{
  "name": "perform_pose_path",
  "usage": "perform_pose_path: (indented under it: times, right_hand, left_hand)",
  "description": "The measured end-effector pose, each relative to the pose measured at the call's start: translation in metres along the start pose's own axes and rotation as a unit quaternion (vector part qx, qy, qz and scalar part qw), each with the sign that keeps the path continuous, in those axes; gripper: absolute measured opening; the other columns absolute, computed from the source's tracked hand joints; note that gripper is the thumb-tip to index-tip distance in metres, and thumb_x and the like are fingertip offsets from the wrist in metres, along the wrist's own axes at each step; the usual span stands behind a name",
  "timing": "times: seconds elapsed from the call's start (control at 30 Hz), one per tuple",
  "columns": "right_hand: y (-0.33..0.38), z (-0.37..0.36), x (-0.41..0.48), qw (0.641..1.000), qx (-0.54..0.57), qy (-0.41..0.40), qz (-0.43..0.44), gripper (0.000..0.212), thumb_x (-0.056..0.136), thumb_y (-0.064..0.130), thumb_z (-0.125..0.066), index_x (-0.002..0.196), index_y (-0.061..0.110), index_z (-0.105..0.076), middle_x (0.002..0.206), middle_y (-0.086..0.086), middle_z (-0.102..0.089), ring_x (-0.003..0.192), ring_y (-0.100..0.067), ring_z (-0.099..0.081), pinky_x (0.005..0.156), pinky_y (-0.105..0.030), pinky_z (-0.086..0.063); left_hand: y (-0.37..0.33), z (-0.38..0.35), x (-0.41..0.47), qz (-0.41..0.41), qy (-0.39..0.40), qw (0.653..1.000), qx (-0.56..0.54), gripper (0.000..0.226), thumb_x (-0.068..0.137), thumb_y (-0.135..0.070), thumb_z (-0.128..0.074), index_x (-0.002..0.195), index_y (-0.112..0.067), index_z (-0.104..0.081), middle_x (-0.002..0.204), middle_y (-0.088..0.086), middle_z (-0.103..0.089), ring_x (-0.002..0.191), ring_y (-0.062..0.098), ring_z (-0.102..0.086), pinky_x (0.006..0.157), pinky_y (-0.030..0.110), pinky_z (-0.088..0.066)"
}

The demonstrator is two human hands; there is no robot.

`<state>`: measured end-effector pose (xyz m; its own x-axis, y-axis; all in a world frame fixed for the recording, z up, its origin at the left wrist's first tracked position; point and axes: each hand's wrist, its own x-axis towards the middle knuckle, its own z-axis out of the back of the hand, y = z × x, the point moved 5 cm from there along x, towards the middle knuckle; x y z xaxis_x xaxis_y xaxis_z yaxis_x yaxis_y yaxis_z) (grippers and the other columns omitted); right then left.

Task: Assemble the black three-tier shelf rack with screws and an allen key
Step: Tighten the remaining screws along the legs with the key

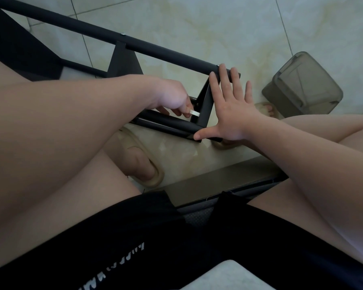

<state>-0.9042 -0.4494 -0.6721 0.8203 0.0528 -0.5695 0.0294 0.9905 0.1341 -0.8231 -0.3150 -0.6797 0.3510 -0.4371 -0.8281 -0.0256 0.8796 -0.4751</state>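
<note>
The black rack (pixel 105 33) is seen lying on its side on the tiled floor (pixel 197 24), stretched from the 10 o'clock corner of the view toward the centre. Its near end is met by both hands. The right hand (pixel 231 109) is held wide and flat, with fingers spread: the fingertips are laid against the end of the upper tube (pixel 197 61) at the hand's 11 o'clock, and the thumb is pressed on the end of the lower tube (pixel 172 124) at its 8 o'clock. The end panel (pixel 206 105) is spanned between the two tubes, just left of the palm.

A small pale piece (pixel 194 113) is pinched in the curled fingers of the left hand (pixel 172 97), at that hand's 4 o'clock, inside the frame and almost touching the end panel. What the piece is cannot be told. A screw head (pixel 123 34) is seen on the upper tube, well apart from both hands at 11 o'clock.

A grey bin (pixel 304 84) is tipped on the floor at 2 o'clock of the right hand. A sandal (pixel 143 162) is worn below the rack, and black shorts (pixel 134 237) are seen at 6 o'clock.
</note>
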Motion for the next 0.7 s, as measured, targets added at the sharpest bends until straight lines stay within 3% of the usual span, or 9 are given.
perform_pose_path:
  times: [0.1, 0.2, 0.33, 0.5, 0.63, 0.7]
  right_hand:
    - [0.000, 0.000, 0.000, 1.000, 0.000, 0.004, -0.002, 0.154, 0.046, 0.104, -0.035, 0.155, 0.016, 0.031, 0.160, -0.008, 0.040, 0.148, -0.035, 0.036, 0.120, -0.065, 0.009]
    - [0.000, 0.000, 0.000, 1.000, 0.002, 0.003, -0.002, 0.154, 0.048, 0.103, -0.037, 0.155, 0.016, 0.030, 0.160, -0.007, 0.040, 0.148, -0.035, 0.035, 0.120, -0.066, 0.009]
    - [-0.001, 0.000, 0.000, 1.000, 0.001, 0.000, -0.003, 0.154, 0.045, 0.105, -0.034, 0.155, 0.017, 0.031, 0.160, -0.007, 0.040, 0.148, -0.034, 0.036, 0.120, -0.066, 0.009]
    - [-0.002, 0.000, 0.002, 1.000, 0.001, -0.008, 0.000, 0.155, 0.046, 0.105, -0.036, 0.155, 0.018, 0.030, 0.161, -0.005, 0.039, 0.149, -0.032, 0.035, 0.120, -0.066, 0.010]
    - [-0.010, 0.008, 0.009, 1.000, -0.003, -0.019, 0.000, 0.153, 0.049, 0.103, -0.046, 0.156, 0.023, 0.028, 0.162, 0.000, 0.037, 0.150, -0.027, 0.032, 0.120, -0.065, 0.010]
    - [-0.016, 0.018, 0.019, 1.000, -0.010, -0.024, 0.002, 0.153, 0.049, 0.102, -0.051, 0.157, 0.025, 0.026, 0.163, 0.003, 0.035, 0.152, -0.024, 0.030, 0.120, -0.064, 0.010]
  left_hand:
    - [0.001, -0.002, 0.000, -0.008, 0.000, 0.999, 0.032, 0.016, 0.098, -0.012, -0.059, 0.087, -0.020, -0.069, 0.094, -0.006, -0.064, 0.084, 0.007, -0.056, 0.074, 0.026, -0.043]
    - [0.001, -0.003, 0.000, -0.018, -0.005, 0.999, 0.051, 0.011, 0.097, -0.011, -0.060, 0.095, -0.018, -0.068, 0.101, 0.000, -0.063, 0.096, 0.017, -0.055, 0.078, 0.029, -0.040]
    - [0.004, -0.006, 0.001, -0.021, 0.006, 0.998, 0.056, 0.012, 0.095, -0.010, -0.062, 0.097, -0.020, -0.068, 0.089, -0.006, -0.061, 0.098, 0.019, -0.055, 0.083, 0.029, -0.037]
    - [0.003, -0.006, 0.002, -0.018, 0.002, 0.997, 0.081, 0.013, 0.094, -0.014, -0.063, 0.104, -0.018, -0.071, 0.106, -0.001, -0.066, 0.103, 0.022, -0.058, 0.090, 0.031, -0.042]
    - [-0.001, 0.017, -0.002, -0.004, -0.077, 0.983, 0.168, 0.030, 0.093, -0.008, -0.051, 0.116, -0.003, -0.069, 0.116, 0.014, -0.069, 0.108, 0.032, -0.064, 0.093, 0.041, -0.052]
    - [-0.005, 0.038, -0.005, -0.006, -0.132, 0.976, 0.171, 0.034, 0.090, -0.003, -0.044, 0.114, -0.001, -0.068, 0.110, 0.015, -0.068, 0.097, 0.033, -0.062, 0.083, 0.038, -0.051]
